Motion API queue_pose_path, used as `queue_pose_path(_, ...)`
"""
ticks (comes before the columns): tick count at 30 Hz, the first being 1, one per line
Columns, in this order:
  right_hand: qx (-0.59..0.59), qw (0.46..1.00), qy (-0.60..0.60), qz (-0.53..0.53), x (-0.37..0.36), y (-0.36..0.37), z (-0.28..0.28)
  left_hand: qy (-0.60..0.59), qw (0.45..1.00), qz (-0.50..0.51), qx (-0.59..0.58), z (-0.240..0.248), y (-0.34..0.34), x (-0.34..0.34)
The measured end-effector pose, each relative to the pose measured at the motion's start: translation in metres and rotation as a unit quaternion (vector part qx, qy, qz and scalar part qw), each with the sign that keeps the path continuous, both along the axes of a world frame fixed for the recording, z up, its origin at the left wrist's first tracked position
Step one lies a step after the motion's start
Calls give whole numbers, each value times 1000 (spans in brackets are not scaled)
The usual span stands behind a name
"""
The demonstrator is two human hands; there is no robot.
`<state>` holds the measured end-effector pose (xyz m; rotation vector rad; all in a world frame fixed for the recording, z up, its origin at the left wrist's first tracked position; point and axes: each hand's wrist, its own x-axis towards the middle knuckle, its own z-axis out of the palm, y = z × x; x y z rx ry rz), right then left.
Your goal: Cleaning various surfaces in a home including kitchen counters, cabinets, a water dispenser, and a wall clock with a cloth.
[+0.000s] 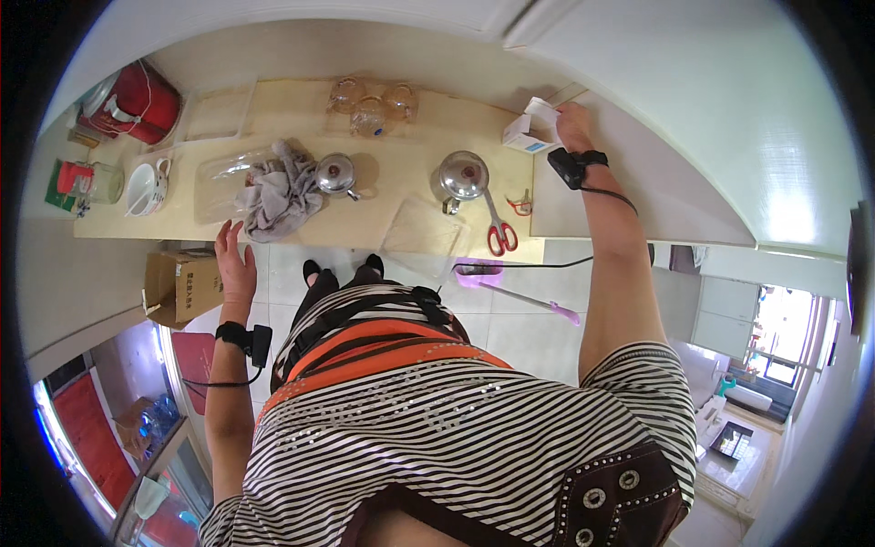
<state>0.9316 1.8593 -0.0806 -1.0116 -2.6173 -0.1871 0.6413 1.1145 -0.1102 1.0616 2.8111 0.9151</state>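
A: What does the head view show?

B: A pale yellow surface (401, 173) seen from above. At its far right corner sits a small white box (531, 135), its flap raised. The right hand (574, 128) is at the box's right side, fingers bent; I cannot tell whether they grip it or only touch it.

A: And the left hand (236, 262)?

B: Empty, fingers spread, just off the front edge, left of the middle. Near it are a grey cloth (283, 193) and a clear tray (217, 190).

A: What else is there?

B: A larger metal pot (464, 175) right of centre, a smaller one (335, 171) beside the cloth, and red-handled scissors (501, 237) near the front right corner. Clear glass cups (369, 117) line the far edge.

A: Which step is this?

B: Handling the box, I judge. The next move seems to call for a sure but gentle hold, as its walls look thin.
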Motion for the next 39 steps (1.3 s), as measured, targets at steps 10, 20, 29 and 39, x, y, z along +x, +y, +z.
queue_pose_path(10, 80, 990, 114, 14, -11, -61, -8, 4, 1000, -12, -12, -4, 1, -1)
queue_pose_path(20, -660, 740, -49, -121, 72, -184, -202, 33, 996, -77, -20, 40, 45, -7)
queue_pose_path(29, -212, 977, 2, -29, 110, -138, -190, -38, 967, -248, 42, 41, 137, -14)
queue_pose_path(39, -778, 535, 291, -153, 62, -297, -99, -76, 942, -301, -126, 30, 182, -16)
